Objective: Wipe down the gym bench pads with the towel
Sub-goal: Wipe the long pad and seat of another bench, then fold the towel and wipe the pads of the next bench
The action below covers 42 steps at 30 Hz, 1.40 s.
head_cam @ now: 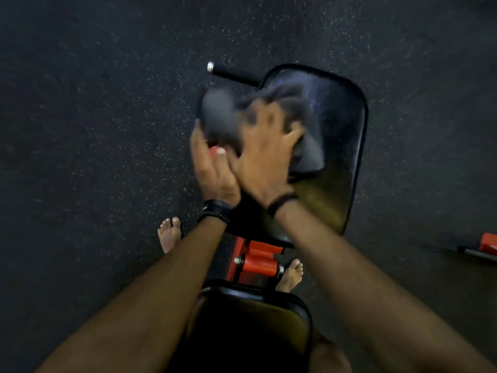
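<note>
A black bench pad (341, 135) lies ahead of me, glossy with a damp sheen. A dark grey towel (309, 152) is spread over its left half, blurred by motion. My right hand (265, 160) presses flat on the towel with fingers splayed. My left hand (211, 168) sits at the pad's left edge, with thumb and fingers curled round the towel's bunched grey end (217, 114). A second black pad (258, 316) lies close below me, between my forearms.
An orange steel frame (258, 262) with bolts joins the two pads. A black handle with a chrome cap (228, 74) sticks out left of the far pad. My bare feet (169, 234) stand on the dark speckled rubber floor. Another orange part (486, 244) lies at the right edge.
</note>
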{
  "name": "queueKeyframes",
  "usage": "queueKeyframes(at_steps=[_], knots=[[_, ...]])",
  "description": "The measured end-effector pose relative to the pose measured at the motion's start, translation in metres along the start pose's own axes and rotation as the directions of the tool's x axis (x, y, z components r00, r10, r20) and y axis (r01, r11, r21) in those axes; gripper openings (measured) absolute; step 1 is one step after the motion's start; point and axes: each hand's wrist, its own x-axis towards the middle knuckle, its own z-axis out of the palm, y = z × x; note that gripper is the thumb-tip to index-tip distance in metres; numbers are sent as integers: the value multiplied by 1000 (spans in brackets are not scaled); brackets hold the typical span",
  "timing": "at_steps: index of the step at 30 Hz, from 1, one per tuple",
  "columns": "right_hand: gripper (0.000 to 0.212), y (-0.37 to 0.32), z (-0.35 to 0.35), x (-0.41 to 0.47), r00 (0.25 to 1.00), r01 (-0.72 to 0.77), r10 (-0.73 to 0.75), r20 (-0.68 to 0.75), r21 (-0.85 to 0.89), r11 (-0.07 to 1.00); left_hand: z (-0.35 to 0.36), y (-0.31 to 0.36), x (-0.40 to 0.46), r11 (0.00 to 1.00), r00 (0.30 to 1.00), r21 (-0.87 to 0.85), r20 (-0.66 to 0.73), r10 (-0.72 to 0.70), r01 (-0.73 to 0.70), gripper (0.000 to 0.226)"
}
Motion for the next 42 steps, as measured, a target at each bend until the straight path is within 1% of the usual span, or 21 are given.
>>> queueKeyframes(at_steps=[2,3,4,5,6,7,8,9,10,11,12,13,14,18,21,22,24,27,29,35,42], knots=[[52,12,4,-50,909,385,-388,150,49,921,-30,-14,-8,991,993,-101,-72,-95,87,52],[58,39,4,-61,876,456,-454,165,26,890,-47,-17,-15,973,982,-145,-33,-186,179,58],[63,66,6,-69,920,372,-371,125,10,928,-61,-20,-21,964,972,-134,-13,-234,231,61],[63,87,4,-76,991,128,-128,39,23,992,-70,-25,-26,963,968,-104,-11,-251,249,61],[61,95,3,-85,971,-221,227,-76,81,972,-76,-29,-30,965,968,-78,-8,-252,251,60],[60,87,4,-96,832,-517,536,-140,152,842,-76,-31,-31,968,970,-63,-7,-244,243,59],[61,68,4,-108,728,-648,674,-127,194,736,-73,-28,-33,971,972,-52,18,-232,233,59],[64,43,10,-120,774,-604,622,-119,157,781,-68,-26,-32,974,975,-37,37,-221,222,60],[66,25,19,-140,931,-349,355,-89,80,934,-63,-21,-32,978,977,-20,53,-207,208,60],[70,21,27,-164,1000,27,-27,-4,30,999,-58,-16,-33,983,981,-11,70,-183,184,58],[73,38,31,-181,936,343,-342,89,-2,939,-56,-10,-33,989,984,1,92,-150,151,56],[73,70,32,-189,855,507,-503,129,-5,862,-58,-5,-31,993,986,21,121,-116,115,53],[69,101,31,-196,844,524,-519,140,-6,851,-61,-3,-29,995,985,54,150,-89,81,51],[66,174,17,-245,971,68,-76,226,43,997,-88,-2,-39,970,937,241,333,-105,23,51],[61,190,-10,-266,804,-514,457,380,61,855,-111,21,-54,928,857,372,474,-199,10,46],[58,189,-25,-267,738,-639,575,353,90,764,-117,34,-59,916,820,402,529,-216,-18,42],[56,173,-59,-258,709,-701,632,313,210,682,-128,62,-63,901,746,431,613,-261,-39,38],[56,139,-114,-226,820,-568,514,250,453,687,-142,109,-64,882,648,470,684,-336,-38,36],[55,122,-150,-199,897,-436,398,193,534,724,-149,141,-60,876,636,477,699,-328,-72,35],[50,91,-244,-112,978,-179,208,21,599,780,-165,220,-19,890,757,445,614,-226,-95,37],[43,2,-309,28,996,78,-43,-80,508,858,-213,240,110,922,877,378,466,-113,-82,37]])
